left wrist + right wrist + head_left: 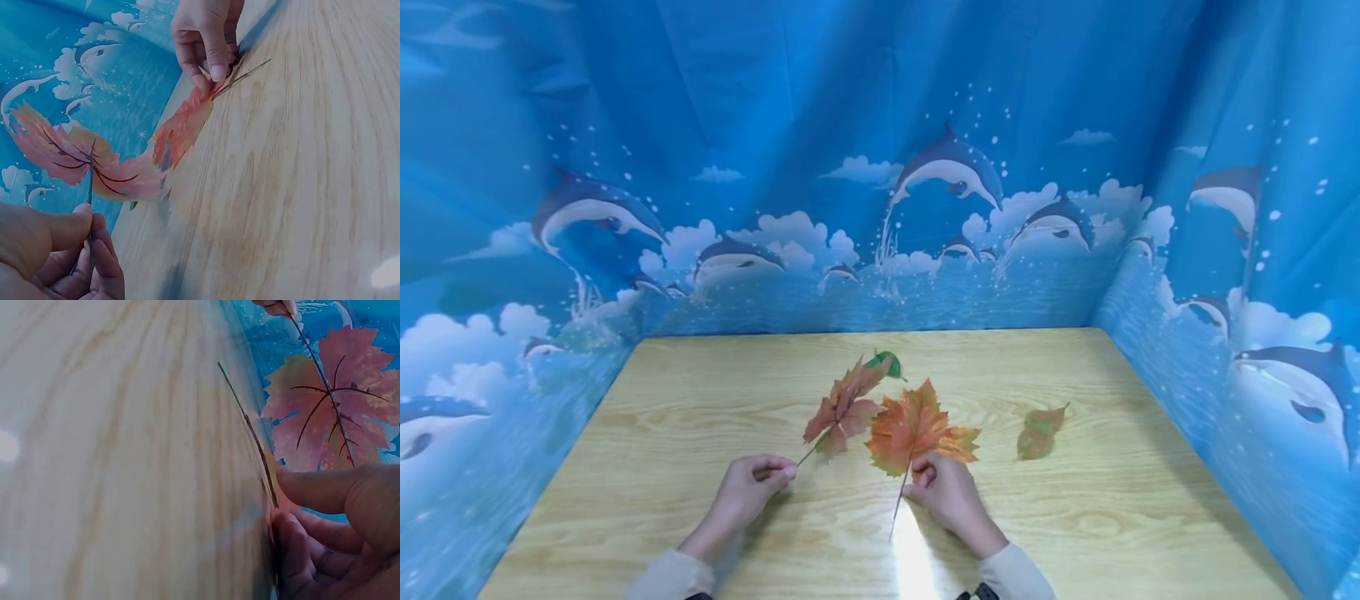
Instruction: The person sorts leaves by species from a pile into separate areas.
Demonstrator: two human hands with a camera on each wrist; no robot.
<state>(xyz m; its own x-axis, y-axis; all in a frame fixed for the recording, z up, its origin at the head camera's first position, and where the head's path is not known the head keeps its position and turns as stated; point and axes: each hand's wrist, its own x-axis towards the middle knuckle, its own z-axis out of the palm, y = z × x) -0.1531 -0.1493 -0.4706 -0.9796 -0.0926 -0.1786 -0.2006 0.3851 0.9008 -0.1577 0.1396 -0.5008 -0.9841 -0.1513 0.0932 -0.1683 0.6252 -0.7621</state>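
Between thumb and fingers, my left hand (752, 487) pinches the thin dark stem of a pinkish-red maple leaf (844, 408). That leaf is raised and tilted, its dark veins showing in the left wrist view, where its blade (81, 159) stands up from the fingers. To its right, an orange maple leaf (913, 423) lies low over the wooden table. My right hand (946, 498) grips it where blade and stem meet, and the brown stem (256, 440) sticks out toward the near side. Part of the orange blade is hidden behind the right hand.
A green leaf (891, 364) lies farther back on the table (700, 400), partly covered by the pinkish-red one. Off to the right rests a small reddish-green leaf (1037, 435). Blue dolphin-print curtains (820, 283) enclose the back and sides.
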